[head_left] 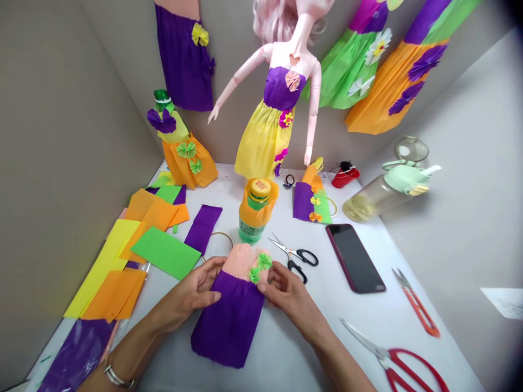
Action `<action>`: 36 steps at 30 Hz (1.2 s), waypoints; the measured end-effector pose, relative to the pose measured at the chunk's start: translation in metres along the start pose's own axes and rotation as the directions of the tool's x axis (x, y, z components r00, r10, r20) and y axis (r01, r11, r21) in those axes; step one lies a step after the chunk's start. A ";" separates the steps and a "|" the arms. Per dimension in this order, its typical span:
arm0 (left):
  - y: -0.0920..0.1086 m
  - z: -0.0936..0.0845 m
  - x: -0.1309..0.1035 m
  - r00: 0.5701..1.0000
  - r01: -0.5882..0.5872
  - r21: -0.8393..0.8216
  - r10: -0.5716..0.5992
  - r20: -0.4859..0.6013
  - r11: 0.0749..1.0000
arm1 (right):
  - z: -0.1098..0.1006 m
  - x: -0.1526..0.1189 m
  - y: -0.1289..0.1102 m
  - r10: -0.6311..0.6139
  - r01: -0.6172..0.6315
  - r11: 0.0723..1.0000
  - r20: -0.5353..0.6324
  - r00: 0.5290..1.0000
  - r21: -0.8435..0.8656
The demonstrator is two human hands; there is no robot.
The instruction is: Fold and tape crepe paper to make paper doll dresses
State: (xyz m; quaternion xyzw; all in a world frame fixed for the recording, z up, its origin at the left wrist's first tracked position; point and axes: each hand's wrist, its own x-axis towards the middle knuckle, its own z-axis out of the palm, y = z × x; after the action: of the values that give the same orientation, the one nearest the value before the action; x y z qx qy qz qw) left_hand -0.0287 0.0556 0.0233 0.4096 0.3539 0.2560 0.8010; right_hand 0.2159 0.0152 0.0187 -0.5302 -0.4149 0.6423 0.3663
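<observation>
A small crepe-paper doll dress (231, 313) lies tilted near the table's front, its bodice pale pink and its skirt dark purple. Two green paper flowers (260, 267) sit at the right of the bodice. My left hand (196, 291) pinches the dress's left edge near the waist, thumb on top. At the right edge, just below the flowers, my right hand (286, 288) grips it between thumb and fingers. Right behind the dress stands a green bottle (250, 231) wrapped in an orange paper band. Black-handled scissors (294, 255) lie beyond my right hand.
Paper sheets (165, 250) pile up at left. A doll (281, 109) in a purple and yellow dress stands behind, near a dressed bottle (188, 158). At right are a phone (355, 258), a drinking bottle (376, 190), orange snips (417, 305) and red scissors (392, 356).
</observation>
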 end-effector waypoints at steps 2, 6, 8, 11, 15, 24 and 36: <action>0.000 0.000 0.000 0.999 0.022 0.001 -0.022 -0.024 1.000 | 0.000 -0.002 -0.006 0.028 -0.032 0.999 0.091 0.995 0.043; -0.003 0.002 0.002 0.993 0.072 -0.028 -0.074 -0.092 0.997 | 0.001 -0.006 -0.014 -0.001 -0.005 0.997 0.071 0.998 0.083; -0.006 0.004 0.003 0.988 0.062 -0.045 -0.067 -0.142 0.997 | 0.002 -0.007 -0.016 -0.039 0.031 0.993 0.073 0.997 0.115; -0.008 0.006 0.005 0.983 0.029 -0.050 -0.038 -0.179 0.998 | 0.006 -0.009 -0.018 -0.091 0.062 0.978 0.142 0.986 0.200; -0.011 0.007 0.005 0.983 -0.007 -0.006 0.006 -0.186 1.000 | 0.009 -0.010 -0.017 -0.090 0.047 0.976 0.194 0.977 0.214; -0.016 0.003 0.006 1.000 0.016 0.106 -0.014 -0.019 0.994 | 0.001 -0.008 -0.017 -0.083 0.064 0.981 0.103 0.991 0.180; -0.021 0.001 0.009 0.993 -0.028 0.088 0.018 0.114 0.996 | -0.006 -0.010 -0.020 -0.094 0.078 0.985 0.102 0.990 0.153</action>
State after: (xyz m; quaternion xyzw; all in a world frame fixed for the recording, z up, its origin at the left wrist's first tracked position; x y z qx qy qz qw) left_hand -0.0202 0.0504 0.0027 0.4628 0.3143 0.2254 0.7977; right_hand 0.2243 0.0143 0.0405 -0.4473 -0.4076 0.6829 0.4092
